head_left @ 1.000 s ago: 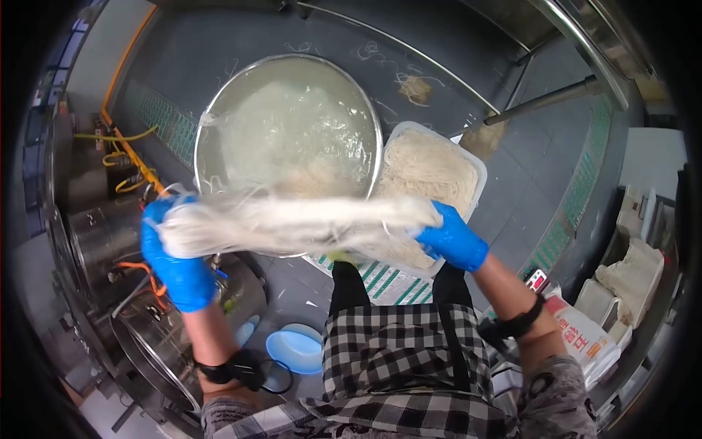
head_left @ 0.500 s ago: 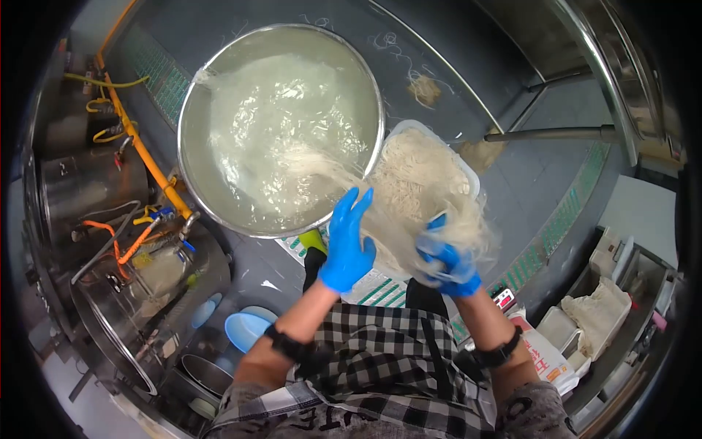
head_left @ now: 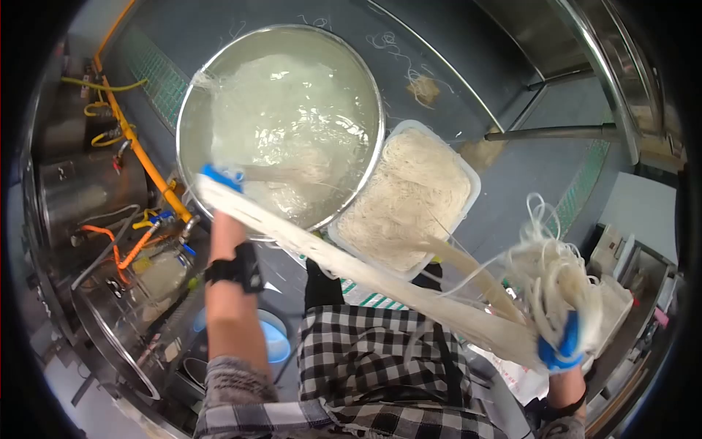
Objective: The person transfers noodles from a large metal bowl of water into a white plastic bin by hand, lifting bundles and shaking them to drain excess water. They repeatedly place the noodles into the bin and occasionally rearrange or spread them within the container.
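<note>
A long white hank of wet noodles (head_left: 351, 267) is stretched slantwise between my two blue-gloved hands. My left hand (head_left: 218, 181) grips its upper end at the near rim of the big steel basin (head_left: 191, 95), which holds water and more noodles. My right hand (head_left: 561, 344) grips the lower end far out to the right, with loose loops of noodle (head_left: 556, 271) spilling above it. Below the stretched hank sits a white plastic tub (head_left: 472, 175) packed with noodles.
Orange and yellow hoses (head_left: 135, 150) and steel machinery (head_left: 80, 197) stand at the left. A blue bowl (head_left: 274, 340) lies on the floor by my legs. Steel table legs (head_left: 556, 133) cross the upper right; boxes and a printed bag (head_left: 526, 380) crowd the lower right.
My hands, close together over the tub half a second ago, have pulled far apart. The left went up to the basin rim, the right swung out low right, drawing the noodles taut.
</note>
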Tool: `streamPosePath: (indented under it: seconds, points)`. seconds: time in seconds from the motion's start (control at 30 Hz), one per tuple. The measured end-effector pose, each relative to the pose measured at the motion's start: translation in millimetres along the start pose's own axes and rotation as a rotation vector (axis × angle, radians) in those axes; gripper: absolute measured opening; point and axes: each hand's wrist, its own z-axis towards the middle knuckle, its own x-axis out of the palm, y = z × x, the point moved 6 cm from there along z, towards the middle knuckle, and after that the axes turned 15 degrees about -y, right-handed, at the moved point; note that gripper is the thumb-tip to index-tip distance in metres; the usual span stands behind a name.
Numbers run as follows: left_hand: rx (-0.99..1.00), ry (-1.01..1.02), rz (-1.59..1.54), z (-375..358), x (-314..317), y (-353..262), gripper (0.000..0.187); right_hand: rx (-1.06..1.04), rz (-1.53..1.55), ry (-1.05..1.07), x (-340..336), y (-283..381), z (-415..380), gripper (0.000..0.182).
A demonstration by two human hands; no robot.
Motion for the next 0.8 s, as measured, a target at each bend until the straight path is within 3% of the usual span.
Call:
streamPosePath:
  seconds: [0.13,0.2,0.3,0.33,0.4,0.5,0.57,0.6,0.63,0.67,0.73,0.77,0.8]
  points:
    - [1.044,0.134,0.496,-115.9,70.6,-235.3,0.023,0.010,0.088,0.069,58.8,-16.5,-25.8,0.052]
    - [1.265,0.137,0.715,-183.2,67.3,-297.5,0.021,0.031,0.128,0.096,79.7,-20.4,-36.7,0.055]
    - [1.187,0.192,1.093,-225.7,38.2,-322.5,0.020,0.048,0.261,0.129,89.7,-10.3,-31.3,0.054]
    - [1.136,0.234,1.225,-220.8,31.5,-318.8,0.020,0.523,0.816,0.342,109.3,-21.5,-45.3,0.053]
    - [1.061,0.369,1.403,-193.9,37.7,-300.7,0.020,1.015,1.362,0.527,128.8,-17.9,-51.5,0.052]
    - [1.070,0.607,1.214,-182.5,61.3,-245.2,0.023,1.172,1.286,0.608,153.5,-18.0,-35.2,0.050]
    - [0.878,0.513,0.898,-272.8,85.0,-147.2,0.024,1.232,1.102,0.803,175.1,-26.4,-43.6,0.043]
    - [0.879,0.506,0.999,-290.2,78.5,-112.9,0.025,1.245,1.125,0.698,188.5,-31.8,-45.7,0.039]
    - [0.787,0.582,1.058,-302.1,71.8,-78.3,0.025,1.251,1.117,0.703,204.2,-36.6,-50.7,0.039]
    - [0.575,0.582,1.030,-314.2,66.7,-41.7,0.024,1.164,1.067,0.658,219.4,-45.0,-49.5,0.032]
    - [0.372,0.492,0.878,-325.5,37.0,25.7,0.024,1.084,1.015,0.630,244.4,-54.3,-46.2,0.026]
    - [0.378,0.690,0.998,-334.5,41.2,60.5,0.025,1.116,0.990,0.629,257.5,-57.6,-44.9,0.025]
    - [0.243,0.705,0.898,-339.3,36.1,95.6,0.029,1.145,0.964,0.628,271.0,-60.4,-44.3,0.024]
